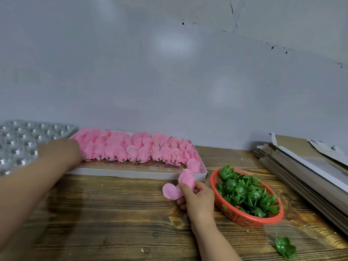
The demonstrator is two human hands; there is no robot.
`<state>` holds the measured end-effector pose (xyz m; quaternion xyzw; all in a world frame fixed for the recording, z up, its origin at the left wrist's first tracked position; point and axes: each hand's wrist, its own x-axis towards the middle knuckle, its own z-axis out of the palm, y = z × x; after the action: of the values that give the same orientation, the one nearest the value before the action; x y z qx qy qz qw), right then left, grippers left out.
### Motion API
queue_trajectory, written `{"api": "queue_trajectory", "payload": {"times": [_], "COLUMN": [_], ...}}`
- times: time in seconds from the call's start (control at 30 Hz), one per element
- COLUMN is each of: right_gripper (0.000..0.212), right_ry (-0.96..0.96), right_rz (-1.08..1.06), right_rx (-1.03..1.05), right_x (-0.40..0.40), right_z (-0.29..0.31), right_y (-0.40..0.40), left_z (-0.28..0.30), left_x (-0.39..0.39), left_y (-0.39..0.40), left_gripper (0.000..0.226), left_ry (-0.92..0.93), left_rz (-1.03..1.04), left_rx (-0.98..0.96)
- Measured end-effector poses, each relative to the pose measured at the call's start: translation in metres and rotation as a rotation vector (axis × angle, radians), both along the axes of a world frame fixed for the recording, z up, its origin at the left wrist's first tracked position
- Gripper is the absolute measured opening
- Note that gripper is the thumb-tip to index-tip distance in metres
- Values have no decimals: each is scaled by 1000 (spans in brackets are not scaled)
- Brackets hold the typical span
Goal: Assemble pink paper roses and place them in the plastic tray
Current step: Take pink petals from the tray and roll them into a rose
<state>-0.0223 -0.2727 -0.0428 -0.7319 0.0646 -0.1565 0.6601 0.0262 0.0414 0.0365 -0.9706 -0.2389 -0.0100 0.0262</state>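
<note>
My right hand (197, 198) pinches a pink paper rose (180, 183) above the wooden table, just in front of the white cardboard box (131, 174). That box holds several rows of pink paper petals (131, 147) on short stems. My left hand (60, 153) is blurred and reaches to the box's left end, at the edge of the petals; whether it holds anything cannot be made out. The clear plastic tray (22, 142) with round cups lies at the far left, behind my left forearm.
A red mesh basket (250, 220) filled with green plastic calyxes (244, 193) stands right of my right hand. One loose green calyx (285, 246) lies near the table's front right. A stack of flat cardboard (305, 166) occupies the right edge. A grey wall rises behind.
</note>
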Motion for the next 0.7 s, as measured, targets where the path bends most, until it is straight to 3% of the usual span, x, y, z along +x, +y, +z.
{"api": "queue_trajectory", "payload": {"times": [0.07, 0.13, 0.23, 0.3, 0.43, 0.7], "right_gripper": [11, 12, 17, 18, 18, 10], "right_ry": [4, 5, -8, -36, -87, -226], "right_rz": [3, 6, 23, 37, 98, 305], "right_rx": [18, 50, 105, 127, 104, -56], "right_x": [0, 0, -3, -5, -11, -19], "right_z": [1, 2, 6, 8, 15, 26], "right_y": [0, 0, 2, 3, 5, 3], "left_z": [4, 3, -11, -23, -35, -51], "left_x": [-10, -33, -82, -99, -107, -107], "left_y": [-21, -62, -128, -157, -188, -202], "left_gripper": [41, 35, 38, 47, 71, 61], "left_ry": [-202, -201, 127, 282, 334, 74], "left_rz": [-139, -318, -377, -359, -316, -154], "left_rx": [-99, -401, -1174, -1451, -1803, -2324]}}
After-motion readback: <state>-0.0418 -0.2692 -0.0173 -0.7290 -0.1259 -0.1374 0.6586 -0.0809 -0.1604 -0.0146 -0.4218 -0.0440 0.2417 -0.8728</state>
